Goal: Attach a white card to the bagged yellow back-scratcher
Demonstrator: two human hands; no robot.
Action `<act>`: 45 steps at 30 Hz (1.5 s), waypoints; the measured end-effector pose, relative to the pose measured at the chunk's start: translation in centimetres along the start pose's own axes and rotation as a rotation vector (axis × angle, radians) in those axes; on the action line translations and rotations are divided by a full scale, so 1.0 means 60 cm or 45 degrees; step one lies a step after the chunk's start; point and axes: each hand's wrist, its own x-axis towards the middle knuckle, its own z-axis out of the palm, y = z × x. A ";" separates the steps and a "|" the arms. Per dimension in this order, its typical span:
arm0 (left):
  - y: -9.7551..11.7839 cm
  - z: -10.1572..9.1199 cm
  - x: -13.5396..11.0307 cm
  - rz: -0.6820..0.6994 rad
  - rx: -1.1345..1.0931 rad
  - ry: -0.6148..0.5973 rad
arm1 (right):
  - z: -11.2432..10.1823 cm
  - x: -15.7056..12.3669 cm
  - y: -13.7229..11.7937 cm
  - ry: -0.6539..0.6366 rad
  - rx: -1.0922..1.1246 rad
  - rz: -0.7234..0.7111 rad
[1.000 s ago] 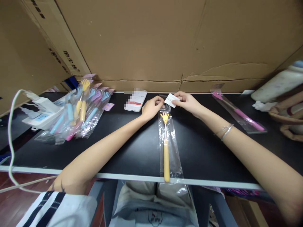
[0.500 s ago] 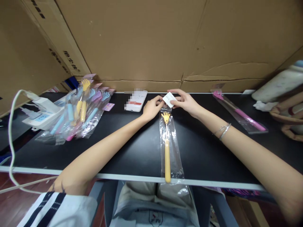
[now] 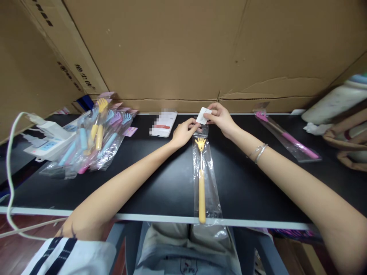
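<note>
A yellow hand-shaped back scratcher (image 3: 201, 183) lies in a clear plastic sleeve (image 3: 212, 187) down the middle of the black table (image 3: 155, 179), its handle reaching the near edge. My left hand (image 3: 183, 131) pinches the sleeve's top end, fingers closed. My right hand (image 3: 219, 116) holds a small white card (image 3: 203, 115) just above that end, fingers pinched on it.
A pile of bagged scratchers in blue, pink and yellow (image 3: 97, 137) lies at the left beside a white power strip (image 3: 47, 141) with its cable. A white phone (image 3: 163, 123) rests behind my left hand. A bagged pink scratcher (image 3: 286, 136) lies at the right. Cardboard walls (image 3: 183, 53) stand behind.
My right hand has lifted the white card slightly up and away from the table. My left hand stays on the sleeve's top.
</note>
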 end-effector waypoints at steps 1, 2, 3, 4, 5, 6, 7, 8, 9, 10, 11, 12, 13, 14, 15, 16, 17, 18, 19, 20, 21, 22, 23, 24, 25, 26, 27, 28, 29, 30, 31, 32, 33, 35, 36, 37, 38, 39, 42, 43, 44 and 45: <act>-0.003 0.001 0.001 0.006 -0.019 0.000 | -0.001 -0.001 0.004 0.033 0.006 0.024; -0.005 0.001 0.002 0.011 -0.034 0.002 | -0.003 -0.002 0.007 0.061 0.012 0.051; -0.006 0.002 0.003 0.016 -0.045 0.005 | -0.006 -0.003 0.010 0.087 0.019 0.075; -0.007 0.002 0.003 0.021 -0.056 0.007 | -0.008 -0.004 0.012 0.110 0.025 0.099; -0.007 0.002 0.003 0.026 -0.066 0.012 | -0.010 -0.006 0.013 0.127 0.033 0.118; -0.006 0.003 0.003 0.033 -0.077 0.017 | -0.012 -0.007 0.013 0.137 0.042 0.132; -0.004 0.002 0.003 0.041 -0.090 0.021 | -0.013 -0.008 0.013 0.140 0.054 0.140; -0.002 0.002 0.003 0.051 -0.105 0.024 | -0.014 -0.010 0.013 0.139 0.068 0.143; -0.001 0.002 0.002 0.061 -0.120 0.026 | -0.015 -0.011 0.013 0.134 0.081 0.144; 0.001 0.002 0.002 0.070 -0.132 0.026 | -0.015 -0.012 0.013 0.125 0.091 0.143; 0.001 0.002 0.001 0.076 -0.142 0.024 | -0.014 -0.013 0.013 0.115 0.096 0.142; 0.002 0.002 0.001 0.080 -0.148 0.022 | -0.014 -0.013 0.013 0.106 0.094 0.143; 0.002 0.002 0.001 0.083 -0.150 0.021 | -0.014 -0.014 0.014 0.098 0.087 0.145; 0.002 0.002 0.001 0.086 -0.150 0.023 | -0.014 -0.015 0.015 0.092 0.076 0.148; 0.002 0.002 0.000 0.086 -0.149 0.027 | -0.014 -0.015 0.017 0.090 0.067 0.154; 0.003 0.002 0.000 0.084 -0.147 0.034 | -0.014 -0.015 0.018 0.093 0.061 0.161; 0.004 0.002 0.000 0.080 -0.145 0.040 | -0.015 -0.016 0.019 0.098 0.059 0.170; 0.005 0.002 0.000 0.075 -0.143 0.047 | -0.015 -0.017 0.019 0.105 0.059 0.177; 0.006 0.001 0.000 0.071 -0.140 0.054 | -0.015 -0.018 0.019 0.112 0.061 0.182; 0.006 0.001 0.000 0.068 -0.137 0.058 | -0.014 -0.019 0.019 0.120 0.062 0.184; 0.007 0.001 0.000 0.067 -0.133 0.059 | -0.014 -0.020 0.018 0.125 0.059 0.185; 0.006 0.001 0.000 0.067 -0.131 0.058 | -0.013 -0.022 0.017 0.129 0.053 0.184; 0.006 0.001 0.000 0.069 -0.128 0.055 | -0.012 -0.024 0.015 0.130 0.045 0.181; 0.004 0.001 0.000 0.072 -0.124 0.050 | -0.010 -0.025 0.013 0.134 0.037 0.181; 0.003 0.001 0.001 0.076 -0.117 0.047 | -0.009 -0.026 0.012 0.137 0.030 0.182; 0.001 0.001 0.001 0.079 -0.108 0.044 | -0.009 -0.027 0.010 0.142 0.023 0.184; -0.001 0.001 0.001 0.079 -0.098 0.041 | -0.008 -0.027 0.010 0.149 0.014 0.186; -0.002 0.001 0.001 0.079 -0.086 0.041 | -0.008 -0.027 0.010 0.156 0.002 0.187; -0.003 0.001 0.001 0.076 -0.076 0.040 | -0.008 -0.027 0.010 0.164 -0.014 0.187; -0.003 0.001 0.001 0.071 -0.068 0.039 | -0.009 -0.026 0.011 0.170 -0.033 0.185; -0.004 0.001 0.002 0.067 -0.065 0.041 | -0.009 -0.025 0.013 0.173 -0.053 0.181; -0.003 0.001 0.002 0.062 -0.066 0.046 | -0.010 -0.025 0.014 0.175 -0.071 0.175; -0.003 0.002 0.002 0.057 -0.071 0.054 | -0.010 -0.025 0.016 0.175 -0.086 0.170; -0.003 0.003 0.003 0.051 -0.086 0.064 | -0.009 -0.025 0.018 0.168 -0.105 0.157; -0.003 0.003 0.003 0.050 -0.091 0.066 | -0.009 -0.025 0.019 0.161 -0.110 0.151; -0.004 0.004 0.003 0.048 -0.092 0.065 | -0.008 -0.025 0.020 0.153 -0.114 0.145; -0.004 0.004 0.004 0.046 -0.090 0.060 | -0.007 -0.026 0.021 0.144 -0.116 0.139; -0.005 0.004 0.004 0.044 -0.086 0.059 | -0.006 -0.027 0.021 0.135 -0.117 0.133; -0.006 0.003 0.004 0.045 -0.089 0.067 | -0.004 -0.028 0.021 0.129 -0.107 0.113; -0.006 0.003 0.004 0.044 -0.099 0.071 | -0.004 -0.028 0.020 0.133 -0.102 0.106; -0.006 0.003 0.004 0.041 -0.115 0.076 | -0.004 -0.028 0.020 0.138 -0.098 0.098; -0.006 0.003 0.005 0.034 -0.133 0.079 | -0.004 -0.029 0.019 0.140 -0.097 0.090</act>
